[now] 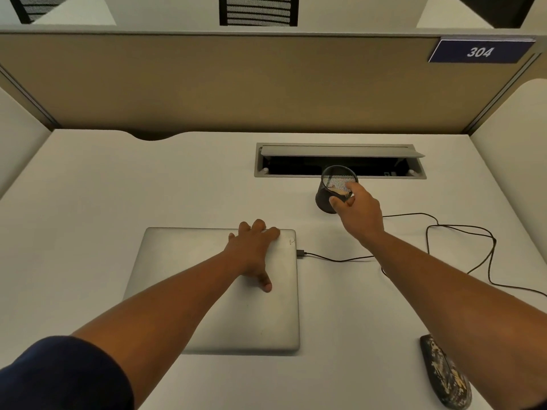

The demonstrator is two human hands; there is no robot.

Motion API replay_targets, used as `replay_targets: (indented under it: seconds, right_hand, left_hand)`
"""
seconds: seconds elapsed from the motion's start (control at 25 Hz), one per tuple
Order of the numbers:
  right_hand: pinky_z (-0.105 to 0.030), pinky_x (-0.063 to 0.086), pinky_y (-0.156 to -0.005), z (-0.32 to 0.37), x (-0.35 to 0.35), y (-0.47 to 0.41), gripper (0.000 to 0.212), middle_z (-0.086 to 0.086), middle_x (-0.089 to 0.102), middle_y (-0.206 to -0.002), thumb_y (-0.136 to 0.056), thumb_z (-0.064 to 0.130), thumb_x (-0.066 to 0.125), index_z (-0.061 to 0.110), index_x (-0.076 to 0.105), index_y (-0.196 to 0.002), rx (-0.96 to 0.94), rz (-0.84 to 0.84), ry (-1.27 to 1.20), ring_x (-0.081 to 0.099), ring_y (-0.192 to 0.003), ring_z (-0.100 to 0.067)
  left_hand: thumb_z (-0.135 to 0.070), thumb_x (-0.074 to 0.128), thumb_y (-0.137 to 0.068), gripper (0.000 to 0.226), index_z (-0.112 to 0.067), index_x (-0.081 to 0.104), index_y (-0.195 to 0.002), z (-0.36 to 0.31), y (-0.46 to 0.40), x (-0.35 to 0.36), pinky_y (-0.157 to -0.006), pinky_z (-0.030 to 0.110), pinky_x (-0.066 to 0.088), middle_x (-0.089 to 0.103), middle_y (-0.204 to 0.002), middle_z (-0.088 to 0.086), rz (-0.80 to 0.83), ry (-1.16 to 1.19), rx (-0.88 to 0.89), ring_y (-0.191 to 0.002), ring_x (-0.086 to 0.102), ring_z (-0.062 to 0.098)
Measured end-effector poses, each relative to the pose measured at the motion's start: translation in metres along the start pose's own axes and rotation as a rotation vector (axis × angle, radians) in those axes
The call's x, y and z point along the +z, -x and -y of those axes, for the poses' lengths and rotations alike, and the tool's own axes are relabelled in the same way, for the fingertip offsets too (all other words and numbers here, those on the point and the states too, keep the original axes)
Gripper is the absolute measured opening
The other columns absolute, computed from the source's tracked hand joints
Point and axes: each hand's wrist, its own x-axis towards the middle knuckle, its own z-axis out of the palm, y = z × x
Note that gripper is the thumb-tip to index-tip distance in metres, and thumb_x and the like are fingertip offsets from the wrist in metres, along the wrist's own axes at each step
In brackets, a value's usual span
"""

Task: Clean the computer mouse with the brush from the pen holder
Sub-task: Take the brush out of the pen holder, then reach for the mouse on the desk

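Black mesh pen holder [327, 199] upright on counter [88, 202], near cable hatch; brush [337, 190] pale, lying inside. Mouse [444, 372] dark, camouflage-patterned, wired, at near right edge, well apart.

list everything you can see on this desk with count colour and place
pen holder: 1, black mesh, far right of centre, in front of the cable tray
brush: 1, pale, inside the pen holder, partly hidden
laptop: 1, silver, closed, centre of the desk
cable: 1, black, plugged into the laptop's right edge, looping right
computer mouse: 1, dark with pale pattern, near right
cable tray: 1, grey, open lid, far side
desk: 1, white
number sign: 1, blue, reads 304, on the partition
left hand: resting flat on the laptop
right hand: at the pen holder's rim, reaching in
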Motion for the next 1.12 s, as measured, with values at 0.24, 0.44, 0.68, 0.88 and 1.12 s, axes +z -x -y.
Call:
replay_targets:
  seconds: [0.24,0.44,0.68,0.88,1.12]
  right_hand:
    - [-0.030,0.050,-0.093,0.001,-0.006,0.005,0.037,-0.017,0.070,-0.134,-0.109,0.023,0.054,0.006,0.063,-0.140,-0.087,-0.157,-0.051,0.066,-0.120,-0.033]
    - [-0.030,0.056,-0.078,0.010,-0.027,0.020,0.029,-0.010,0.074,-0.109,-0.110,0.023,0.050,0.008,0.067,-0.128,-0.083,-0.298,-0.167,0.066,-0.095,-0.022]
    - [-0.033,0.059,-0.079,0.013,-0.058,0.049,0.019,0.003,0.074,-0.092,-0.110,0.029,0.047,0.022,0.064,-0.111,0.088,-0.360,-0.471,0.073,-0.087,-0.016]
    - [-0.027,0.058,-0.070,0.004,-0.080,0.084,0.019,-0.001,0.078,-0.087,-0.109,0.029,0.054,0.018,0.068,-0.112,0.244,-0.359,-0.761,0.073,-0.076,-0.013]
    - [-0.026,0.057,-0.063,-0.020,-0.106,0.133,0.014,-0.001,0.077,-0.076,-0.104,0.022,0.060,0.016,0.070,-0.099,0.289,-0.347,-0.914,0.070,-0.070,-0.014]
  left_hand:
    - [-0.052,0.107,-0.046,0.135,-0.036,0.033,-0.159,-0.001,0.001,0.000,-0.111,0.053,0.043,0.032,-0.149,-0.005,-0.014,0.026,-0.012,-0.137,0.028,0.031]
    - [-0.052,0.106,-0.046,0.135,-0.037,0.033,-0.158,-0.001,0.001,0.002,-0.110,0.053,0.043,0.032,-0.148,-0.005,-0.022,0.027,-0.012,-0.137,0.028,0.030]
    - [-0.049,0.106,-0.049,0.141,-0.037,0.028,-0.166,-0.002,0.009,-0.001,-0.116,0.053,0.039,0.029,-0.157,-0.005,-0.032,0.051,-0.010,-0.145,0.024,0.030]
    - [-0.038,0.104,-0.063,0.135,-0.031,0.021,-0.170,-0.014,0.021,-0.003,-0.118,0.054,0.043,0.018,-0.170,0.001,-0.007,0.054,-0.027,-0.158,0.012,0.033]
    - [-0.029,0.097,-0.079,0.118,-0.016,0.023,-0.170,-0.071,0.027,0.001,-0.125,0.041,0.035,0.024,-0.172,0.010,-0.036,0.143,0.134,-0.157,0.028,0.030]
